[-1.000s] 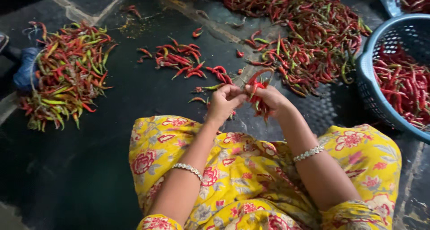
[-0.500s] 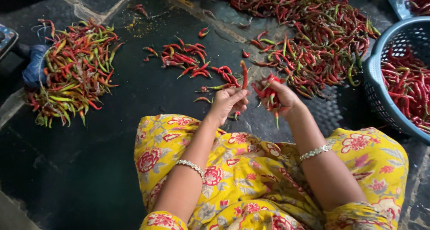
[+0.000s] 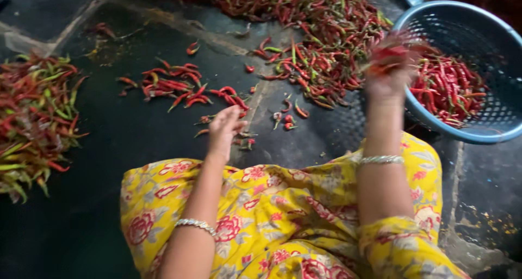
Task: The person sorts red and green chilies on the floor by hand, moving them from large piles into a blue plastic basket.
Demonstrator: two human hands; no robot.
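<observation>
The right hand (image 3: 387, 78) is sitting just left of the blue basket (image 3: 489, 132), up by its rim, and its fingers are squeezing shut on a bunch of red chillies (image 3: 389, 56), though it is all blurry. The left hand (image 3: 225, 129) is hanging low over the dark floor, well left of the basket, with its fingers loosely curled and a little apart, holding nothing, just beside a few small chilli bits (image 3: 285, 118). More red chillies are lying inside the basket (image 3: 446, 88), a big pile (image 3: 321, 45) is lying just left of it, a small red heap (image 3: 176, 86) is farther left, and a red and green heap (image 3: 32, 121) is farthest away.
</observation>
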